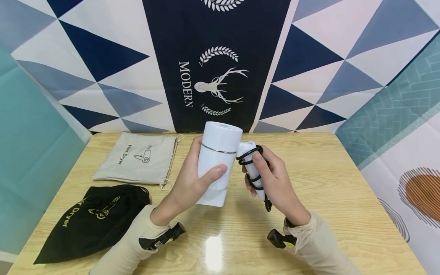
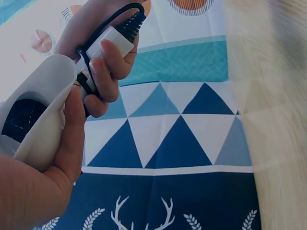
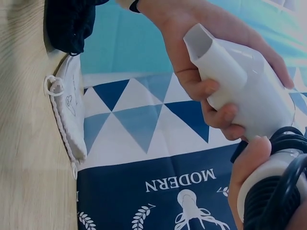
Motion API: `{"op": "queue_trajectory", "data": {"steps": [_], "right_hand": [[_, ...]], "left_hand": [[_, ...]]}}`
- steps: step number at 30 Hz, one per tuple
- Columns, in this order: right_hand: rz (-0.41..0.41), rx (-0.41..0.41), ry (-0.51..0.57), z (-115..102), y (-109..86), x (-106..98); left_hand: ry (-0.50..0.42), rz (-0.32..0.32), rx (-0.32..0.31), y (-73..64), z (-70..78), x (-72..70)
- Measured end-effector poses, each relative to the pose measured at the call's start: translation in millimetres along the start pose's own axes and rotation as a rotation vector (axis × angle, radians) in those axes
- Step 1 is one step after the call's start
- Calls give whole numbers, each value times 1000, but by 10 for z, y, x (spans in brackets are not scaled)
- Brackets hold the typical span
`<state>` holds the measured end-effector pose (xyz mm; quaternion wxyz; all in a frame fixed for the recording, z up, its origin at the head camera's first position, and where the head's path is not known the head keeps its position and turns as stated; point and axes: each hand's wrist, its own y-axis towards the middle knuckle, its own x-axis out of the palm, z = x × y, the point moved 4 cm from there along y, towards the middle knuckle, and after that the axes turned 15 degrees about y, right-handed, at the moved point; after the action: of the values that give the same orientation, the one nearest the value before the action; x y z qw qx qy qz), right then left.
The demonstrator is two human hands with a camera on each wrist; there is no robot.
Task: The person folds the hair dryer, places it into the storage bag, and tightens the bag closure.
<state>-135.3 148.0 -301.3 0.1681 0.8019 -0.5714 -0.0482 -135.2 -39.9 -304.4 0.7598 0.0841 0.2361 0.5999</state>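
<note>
This looks like a makeshift indoor booth, with creased printed sheets (image 1: pixel 220 46) enclosing a wood-grain table (image 1: pixel 326 179) on three sides.

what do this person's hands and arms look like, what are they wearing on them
The left hand and right hand are ungloved. The left sleeve and right sleeve are plain cream, reaching the wrists. A small black left device and right device, each with yellow markings, sit at the cuffs.

White dryer (image 1: pixel 220 158), black cord (image 1: pixel 268 205), triangled backdrop (image 1: pixel 97 49)

The dryer's band (image 1: pixel 219 149) is silver. The grey bag (image 1: pixel 127 170) is dark-printed, the black bag (image 1: pixel 93 233) gold-printed. The worktop (image 1: pixel 316 160) is yellowish woodgrain; the sleeves (image 1: pixel 127 244) are cream. Navy, grey-blue and white triangles (image 1: pixel 309 57) flank a navy panel (image 1: pixel 213 30) bearing a white deer (image 1: pixel 205 87).
</note>
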Motion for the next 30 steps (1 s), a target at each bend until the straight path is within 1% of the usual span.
{"op": "queue_trajectory", "data": {"steps": [8, 14, 23, 30], "right_hand": [[27, -48, 2, -9, -26, 18], [42, -86, 3, -11, -55, 37], [114, -136, 28, -26, -83, 87], [121, -166, 24, -39, -81, 112]], "left_hand": [[-6, 21, 20, -9, 19, 22], [14, 47, 36, -21, 43, 28], [36, 79, 64, -29, 57, 38], [49, 104, 75, -38, 40, 48]]}}
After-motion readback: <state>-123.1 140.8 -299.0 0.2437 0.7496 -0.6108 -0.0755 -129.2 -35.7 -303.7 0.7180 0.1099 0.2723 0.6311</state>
